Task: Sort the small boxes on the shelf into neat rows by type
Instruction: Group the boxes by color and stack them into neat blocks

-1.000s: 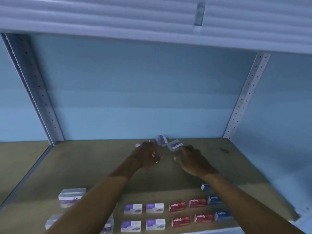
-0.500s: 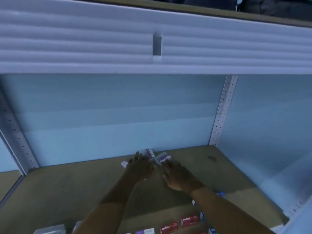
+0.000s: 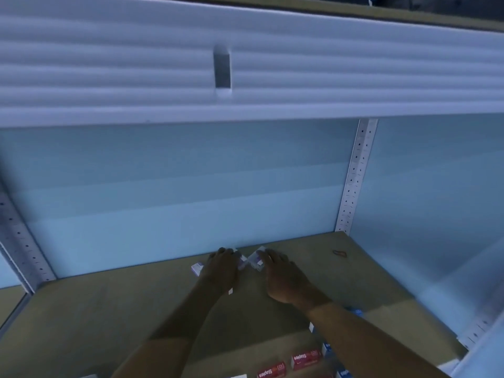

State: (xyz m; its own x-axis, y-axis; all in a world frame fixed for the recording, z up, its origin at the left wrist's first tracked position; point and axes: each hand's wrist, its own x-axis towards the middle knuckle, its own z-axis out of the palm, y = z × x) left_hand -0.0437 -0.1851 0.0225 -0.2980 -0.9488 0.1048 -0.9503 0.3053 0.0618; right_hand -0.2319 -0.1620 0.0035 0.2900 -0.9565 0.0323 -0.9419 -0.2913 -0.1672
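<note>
Both my hands reach to the back of the brown shelf board. My left hand lies over small white-and-purple boxes; one box pokes out at its left and another at its right. My right hand has its fingers on a tilted white-and-purple box. Whether either hand grips its box is hidden. At the front edge lie red staples boxes, with blue boxes to their right, partly behind my right forearm.
The pale blue back wall stands right behind the boxes. A perforated upright marks the right corner and another the left. An upper shelf's ribbed front hangs overhead. A small dark loop lies at the back right.
The view has tilted upward, so the front rows of boxes have mostly dropped out of sight. Both hands have stayed on the purple boxes at the back wall, closing in on them.
</note>
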